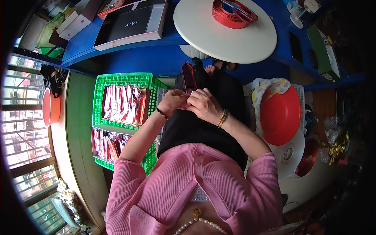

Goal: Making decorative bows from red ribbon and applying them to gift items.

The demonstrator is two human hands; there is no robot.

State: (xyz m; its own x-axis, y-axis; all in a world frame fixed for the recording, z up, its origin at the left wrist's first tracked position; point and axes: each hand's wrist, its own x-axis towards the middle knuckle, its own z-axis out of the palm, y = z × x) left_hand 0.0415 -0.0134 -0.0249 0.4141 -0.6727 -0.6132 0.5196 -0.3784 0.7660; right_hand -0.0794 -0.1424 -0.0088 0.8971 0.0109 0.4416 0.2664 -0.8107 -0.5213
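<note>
Above my lap, both hands are close together with fingers pinched at the lower end of a dark red, glossy folded piece [189, 75]. It stands up beyond my fingertips. My left hand [172, 102] grips it from the left, and a dark beaded bracelet is on that wrist. Beside it, my right hand [205, 105] has its fingers bent over the same end, with a gold-coloured bracelet behind. My fingers hide the spot where they meet, so the exact kind of the piece cannot be made out.
On the left, a green plastic basket [122, 78] carries two boxes of red-and-silver packets [124, 103]. Ahead, a blue table [172, 38] bears an open flat box [129, 25] and a round white board [192, 23] with a red ribbon roll [231, 21]. A red basin [280, 115] is at right.
</note>
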